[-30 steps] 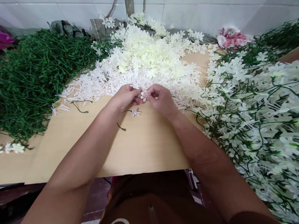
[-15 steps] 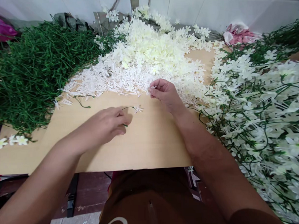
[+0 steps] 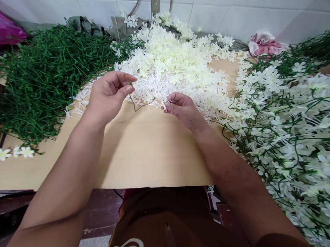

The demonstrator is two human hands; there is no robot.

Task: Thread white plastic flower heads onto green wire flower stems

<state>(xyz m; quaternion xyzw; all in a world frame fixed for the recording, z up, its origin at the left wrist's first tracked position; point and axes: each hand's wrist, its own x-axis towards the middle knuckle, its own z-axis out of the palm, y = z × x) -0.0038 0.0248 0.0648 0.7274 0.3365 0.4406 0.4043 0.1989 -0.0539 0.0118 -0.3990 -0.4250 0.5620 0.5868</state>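
Note:
My left hand [image 3: 111, 93] is raised above the board's back part, thumb and fingers pinched on a thin green artificial flower stem [image 3: 134, 107]. The stem's green end shows at the fingertips, and its bent length hangs down and to the right. My right hand [image 3: 182, 108] is closed at the front edge of the white pile. Between its fingertips is a small white stamen piece [image 3: 165, 104], partly covered by the fingers. Just behind both hands lie heaped white stamens [image 3: 152, 85] and cream flower heads [image 3: 175, 50].
A tan board [image 3: 155, 149] forms the work surface. Loose green stems [image 3: 48, 77] are heaped at left, with several flower heads [image 3: 26, 152] in front. Flowers on stems [image 3: 299, 139] fill the right side. A tiled wall [image 3: 244, 10] stands behind, and a pink-and-white bag [image 3: 265, 44] lies against it.
My left hand has moved up and back from the board's middle. The white-tipped stem beside it no longer shows; a bare-looking stem hangs there now. My right hand stays nearly still.

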